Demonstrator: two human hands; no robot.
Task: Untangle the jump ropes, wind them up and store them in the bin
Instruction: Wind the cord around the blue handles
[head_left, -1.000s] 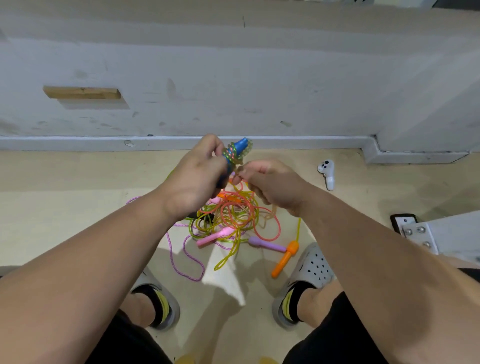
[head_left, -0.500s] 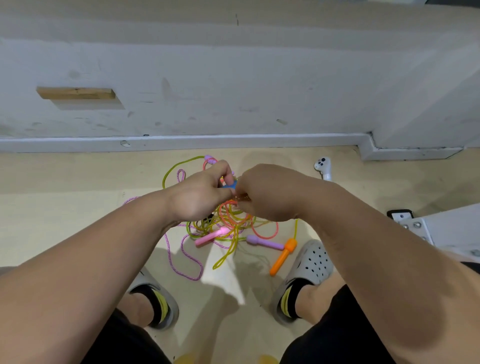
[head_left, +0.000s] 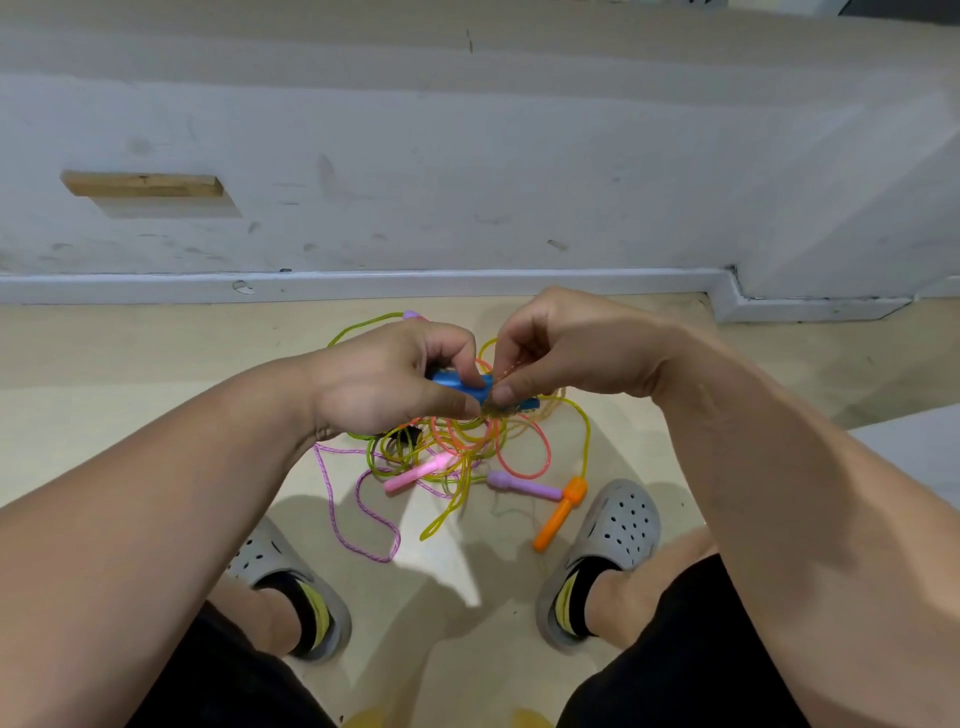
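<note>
A tangle of jump ropes lies on the floor between my feet: yellow-green, orange-pink and purple cords, with a pink handle, a purple handle and an orange handle. My left hand is closed on the blue handles of a rope held above the pile. My right hand pinches the thin cord wound at the blue handles' end. No bin is in view.
A white wall with a baseboard runs close behind the pile. My two grey clogs stand on the pale wooden floor either side of the ropes. A yellow object shows at the bottom edge.
Both hands have dropped lower with the blue handles, from in front of the baseboard to just above the pile. The handles now lie sideways rather than pointing up.
</note>
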